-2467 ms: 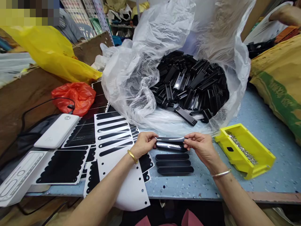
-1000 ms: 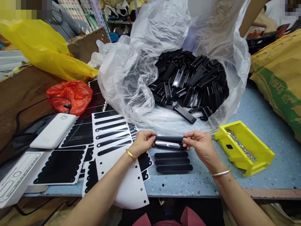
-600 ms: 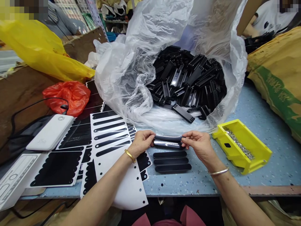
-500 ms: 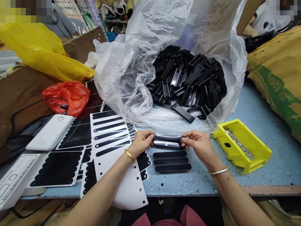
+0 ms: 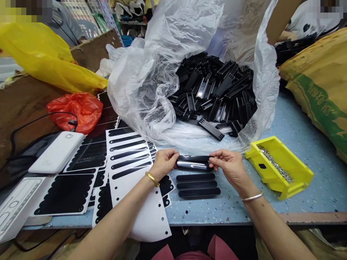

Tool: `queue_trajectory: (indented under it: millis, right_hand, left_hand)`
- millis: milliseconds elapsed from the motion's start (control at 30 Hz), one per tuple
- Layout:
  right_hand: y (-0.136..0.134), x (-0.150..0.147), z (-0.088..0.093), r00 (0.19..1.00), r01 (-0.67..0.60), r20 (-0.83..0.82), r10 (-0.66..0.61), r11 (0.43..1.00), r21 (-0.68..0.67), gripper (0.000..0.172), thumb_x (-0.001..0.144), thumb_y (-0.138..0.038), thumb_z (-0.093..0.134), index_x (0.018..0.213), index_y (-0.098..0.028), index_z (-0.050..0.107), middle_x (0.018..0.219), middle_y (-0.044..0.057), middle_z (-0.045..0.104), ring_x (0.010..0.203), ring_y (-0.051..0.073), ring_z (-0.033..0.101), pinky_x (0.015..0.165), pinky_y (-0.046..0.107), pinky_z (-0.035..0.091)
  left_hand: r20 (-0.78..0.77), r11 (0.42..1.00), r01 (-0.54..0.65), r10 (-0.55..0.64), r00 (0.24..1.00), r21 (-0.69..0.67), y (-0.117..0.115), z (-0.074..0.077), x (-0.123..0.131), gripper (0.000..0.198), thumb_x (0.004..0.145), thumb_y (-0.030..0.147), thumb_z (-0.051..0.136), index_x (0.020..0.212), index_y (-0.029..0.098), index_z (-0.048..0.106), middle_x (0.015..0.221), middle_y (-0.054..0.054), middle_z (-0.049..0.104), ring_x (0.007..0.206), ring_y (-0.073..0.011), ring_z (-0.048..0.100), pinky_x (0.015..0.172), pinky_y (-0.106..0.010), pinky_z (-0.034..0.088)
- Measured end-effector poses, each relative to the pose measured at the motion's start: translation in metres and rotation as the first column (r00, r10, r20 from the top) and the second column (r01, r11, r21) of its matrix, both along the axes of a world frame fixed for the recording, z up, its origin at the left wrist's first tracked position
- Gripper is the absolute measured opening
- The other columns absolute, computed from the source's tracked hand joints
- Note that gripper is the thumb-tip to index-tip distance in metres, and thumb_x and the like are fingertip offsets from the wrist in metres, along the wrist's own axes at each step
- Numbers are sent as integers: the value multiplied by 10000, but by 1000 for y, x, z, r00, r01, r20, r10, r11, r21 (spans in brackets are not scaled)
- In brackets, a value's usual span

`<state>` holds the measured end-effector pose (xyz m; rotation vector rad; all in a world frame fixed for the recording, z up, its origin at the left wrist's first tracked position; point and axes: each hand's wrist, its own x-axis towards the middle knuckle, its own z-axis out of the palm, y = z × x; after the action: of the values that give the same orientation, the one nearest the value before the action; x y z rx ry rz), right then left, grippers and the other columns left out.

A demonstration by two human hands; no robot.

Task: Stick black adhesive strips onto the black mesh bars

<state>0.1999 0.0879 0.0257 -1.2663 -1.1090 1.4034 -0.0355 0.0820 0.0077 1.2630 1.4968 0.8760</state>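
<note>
Black glossy strip [image 5: 193,158] is up between both hands around mid-bench on the blue table [image 5: 235,202], running left to right. Left hand [image 5: 165,161] pinches one end between thumb and fingertips, right hand [image 5: 227,163] pinches the other. Glossy black bar [image 5: 193,165] sits just on the near side of it, parallel; can't tell if the two touch, or if fingertips also bear on the bar

Handling, my read: strip is light, thin, bendy, slick-faced, probably creases easily. Best hold is the very ends, gentle pinch, even tension, fingers off the middle. Shape resembles the black strips [image 5: 128,146] on the white sheet [image 5: 151,216], so back may be tacky; can't see it. Bar looks stiffer, likely light plastic, better held by its sides

Room: three dark bars [image 5: 197,185] lie in a row just nearer the body, so not much slack that way. Clear plastic bag [image 5: 141,86] with heaped black parts [image 5: 217,85] crowds the far side, film close behind the fingers. Left forearm [image 5: 121,220] crosses over the sheet, easy to drag. Yellow bin [image 5: 268,177] of small metal pieces [image 5: 278,167] is apart from the right hand, outboard. Widest gap looks to be between dark bars and bin, down to the front edge
</note>
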Motion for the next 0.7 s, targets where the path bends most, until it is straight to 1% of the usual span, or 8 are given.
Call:
queue_trajectory:
  millis: [100, 200, 233, 333, 400, 533, 633, 700]
  right_hand:
    - [-1, 0, 2, 1000, 5, -14, -5, 1000, 11, 218, 591, -271, 859, 709, -155, 717, 524, 26, 665, 467, 141, 606, 406, 220, 431]
    - [-1, -1, 5, 1000, 7, -26, -7, 1000, 19, 198, 591, -248, 854, 705, -158, 720, 521, 19, 659, 470, 139, 604, 419, 225, 437]
    - [-1, -2, 5, 1000, 8, -28, -7, 1000, 20, 192, 590, -240, 853, 704, -158, 722, 521, 18, 658, 472, 139, 605, 424, 226, 439]
    - [0, -3, 7, 999, 14, -36, -12, 999, 31, 174, 589, -224, 846, 700, -163, 727, 525, 12, 659, 475, 140, 607, 434, 232, 448]
    - [0, -4, 8, 999, 13, -44, -11, 999, 43, 167, 591, -222, 844, 700, -165, 731, 526, 9, 659, 471, 140, 605, 439, 239, 455]
    - [-2, -4, 13, 998, 30, -59, -26, 998, 62, 155, 604, -210, 838, 710, -166, 734, 568, 14, 677, 485, 136, 613, 467, 245, 474]
    - [-3, -2, 17, 996, 58, -77, -52, 995, 85, 148, 616, -201, 833, 720, -171, 731, 592, 13, 680, 501, 132, 612, 484, 251, 484]
    - [-3, -1, 18, 994, 65, -89, -57, 994, 92, 150, 616, -197, 832, 721, -172, 729, 588, 9, 674, 502, 129, 609, 488, 249, 485]
  left_hand:
    - [36, 999, 16, -15, 999, -36, -1, 0, -2, 212, 748, 223, 562, 861, 147, 725, 496, 25, 573, 439, -112, 551, 435, -199, 422]
    - [45, 998, 63, -63, 997, 0, -3, -1, -4, 358, 687, 191, 606, 1020, 134, 722, 574, 18, 608, 461, -104, 542, 463, -205, 429]
    - [26, 996, 82, -83, 996, 23, -4, -1, -4, 370, 672, 190, 625, 1024, 132, 723, 586, 17, 610, 469, -100, 534, 469, -204, 423]
    - [-34, 990, 129, -127, 991, 52, -4, -2, -4, 301, 667, 217, 659, 946, 134, 736, 575, 20, 596, 473, -92, 503, 468, -199, 392]
    - [-51, 988, 144, -142, 989, 50, -4, -1, -5, 265, 680, 236, 660, 915, 136, 735, 579, 19, 594, 476, -90, 494, 469, -200, 381]
    - [-64, 984, 170, -167, 984, 50, -4, 0, -5, 278, 706, 245, 643, 945, 131, 726, 593, 16, 595, 491, -91, 481, 487, -206, 374]
    - [-81, 982, 188, -185, 979, 29, -4, 1, -5, 227, 722, 250, 625, 880, 123, 727, 571, 14, 568, 489, -93, 462, 480, -211, 355]
    - [-110, 982, 188, -184, 977, 22, -4, 2, -5, 243, 736, 254, 612, 907, 125, 727, 577, 12, 570, 487, -97, 468, 486, -218, 360]
